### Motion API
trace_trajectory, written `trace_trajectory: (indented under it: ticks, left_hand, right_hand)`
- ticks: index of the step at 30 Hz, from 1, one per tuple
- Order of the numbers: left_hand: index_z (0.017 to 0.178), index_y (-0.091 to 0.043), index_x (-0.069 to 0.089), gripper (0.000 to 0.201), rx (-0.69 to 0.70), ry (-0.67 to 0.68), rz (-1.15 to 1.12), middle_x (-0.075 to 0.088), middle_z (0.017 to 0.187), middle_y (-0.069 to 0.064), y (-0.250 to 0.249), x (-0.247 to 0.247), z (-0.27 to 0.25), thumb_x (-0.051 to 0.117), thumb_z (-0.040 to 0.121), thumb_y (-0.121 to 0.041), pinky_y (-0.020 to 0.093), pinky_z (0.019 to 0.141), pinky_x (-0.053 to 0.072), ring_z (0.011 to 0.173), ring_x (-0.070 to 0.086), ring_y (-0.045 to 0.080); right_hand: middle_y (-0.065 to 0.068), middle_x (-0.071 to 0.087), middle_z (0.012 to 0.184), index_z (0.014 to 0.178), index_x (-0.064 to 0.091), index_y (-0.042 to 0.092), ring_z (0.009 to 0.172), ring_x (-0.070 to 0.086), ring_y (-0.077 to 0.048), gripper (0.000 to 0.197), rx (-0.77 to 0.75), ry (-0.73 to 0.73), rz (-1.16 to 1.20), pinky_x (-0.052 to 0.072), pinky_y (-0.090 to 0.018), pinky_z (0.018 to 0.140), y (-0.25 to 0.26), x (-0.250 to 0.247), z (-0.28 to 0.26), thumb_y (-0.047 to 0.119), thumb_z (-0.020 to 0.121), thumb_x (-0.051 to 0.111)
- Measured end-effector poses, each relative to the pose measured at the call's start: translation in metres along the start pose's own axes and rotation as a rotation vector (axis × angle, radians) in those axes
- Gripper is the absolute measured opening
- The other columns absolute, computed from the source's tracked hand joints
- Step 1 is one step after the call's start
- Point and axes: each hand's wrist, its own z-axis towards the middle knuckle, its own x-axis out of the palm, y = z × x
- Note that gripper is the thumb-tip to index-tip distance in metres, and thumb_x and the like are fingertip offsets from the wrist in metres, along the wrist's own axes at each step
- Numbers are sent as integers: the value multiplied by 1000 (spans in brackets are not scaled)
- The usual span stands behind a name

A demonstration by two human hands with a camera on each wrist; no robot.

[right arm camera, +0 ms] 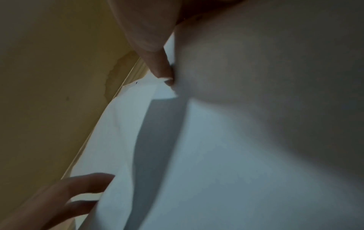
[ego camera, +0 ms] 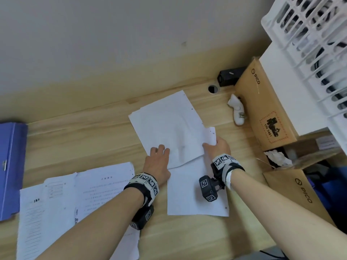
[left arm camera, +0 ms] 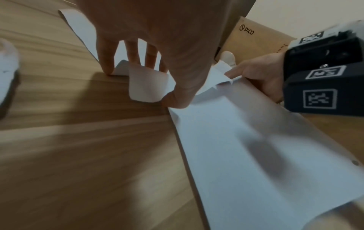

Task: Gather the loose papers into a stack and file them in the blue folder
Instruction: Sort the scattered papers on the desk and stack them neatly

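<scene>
While the left hand (ego camera: pixel 158 160) presses and the right hand (ego camera: pixel 218 147) pinches it, the paper stack (ego camera: pixel 169 124) points away, leaning left.

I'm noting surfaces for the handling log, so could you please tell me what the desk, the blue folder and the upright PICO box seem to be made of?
Desk: pale wood or wood-look laminate, matt, grain lines visible.
Blue folder: likely plastic-covered board, smooth, faint sheen.
Upright PICO box: brown cardboard, matt, printed markings.
</scene>
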Motion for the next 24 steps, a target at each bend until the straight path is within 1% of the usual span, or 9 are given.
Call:
trace_trajectory:
  ticks: [3, 5, 8, 11, 14, 17, 20, 22, 24]
  left_hand:
    - [123, -15, 41, 57, 28, -27, 30, 37, 128, 4, 3, 0, 2, 57, 70, -2, 36, 63, 43, 113, 40, 31]
    - [122, -15, 43, 53, 27, -54, 48, 39, 125, 3, 3, 1, 2, 55, 72, -1, 36, 59, 41, 110, 42, 30]
    - [118, -18, 48, 45, -28, -81, -65, 47, 120, 0, 7, -4, -1, 50, 76, -3, 35, 63, 44, 106, 46, 27]
    - [102, -26, 52, 34, -151, -115, -338, 62, 103, -4, 19, -16, -7, 46, 76, -5, 32, 68, 41, 89, 55, 23]
    - [89, -22, 54, 21, -231, -251, -713, 62, 81, -2, 29, -32, -17, 51, 74, -7, 31, 64, 43, 74, 55, 22]
    - [82, -14, 56, 15, -192, -452, -1111, 56, 73, 0, 37, -62, -28, 56, 71, -3, 27, 59, 39, 67, 49, 17]
    - [79, -18, 55, 12, -170, -541, -1325, 56, 72, 4, 51, -95, -37, 53, 70, -10, 27, 54, 39, 60, 47, 15]
    - [85, -19, 58, 15, -211, -545, -1459, 56, 74, 3, 66, -111, -37, 51, 77, -9, 30, 62, 39, 65, 47, 18]
    - [91, -21, 62, 26, -266, -537, -1668, 59, 84, 5, 80, -124, -36, 48, 74, -7, 40, 73, 42, 80, 53, 24]
  right_hand:
    - [1, 62, 70, 80, 63, 16, 60, 56, -18, 6, -23, 18, 130, 40, -23, 52, 2, -1, -4, 22, 79, 62]
    - [1, 59, 67, 77, 62, 12, 59, 53, -19, 12, -24, -12, 159, 39, -24, 53, 6, -6, -5, 23, 79, 65]
    - [-3, 63, 71, 82, 67, 6, 63, 55, -22, 20, -56, -41, 155, 43, -28, 56, 18, -20, -4, 25, 77, 70]
    - [-2, 68, 75, 79, 68, 16, 70, 61, -24, 13, -131, -73, 126, 46, -29, 62, 35, -37, -9, 27, 77, 73]
    - [1, 64, 67, 71, 61, 16, 64, 56, -22, 17, -216, -136, 112, 42, -27, 55, 58, -56, -23, 29, 79, 69]
    - [2, 62, 65, 67, 55, 15, 60, 54, -20, 21, -309, -207, 97, 36, -25, 50, 83, -69, -45, 29, 79, 66]
    - [5, 58, 62, 61, 46, 22, 56, 49, -15, 28, -456, -262, 47, 34, -26, 50, 107, -74, -68, 31, 81, 64]
    - [6, 57, 63, 64, 49, 22, 58, 48, -10, 27, -548, -286, -38, 37, -27, 52, 122, -74, -81, 34, 84, 62]
    - [3, 53, 61, 66, 47, 19, 58, 45, -9, 27, -629, -293, -117, 34, -28, 51, 134, -69, -92, 34, 84, 60]
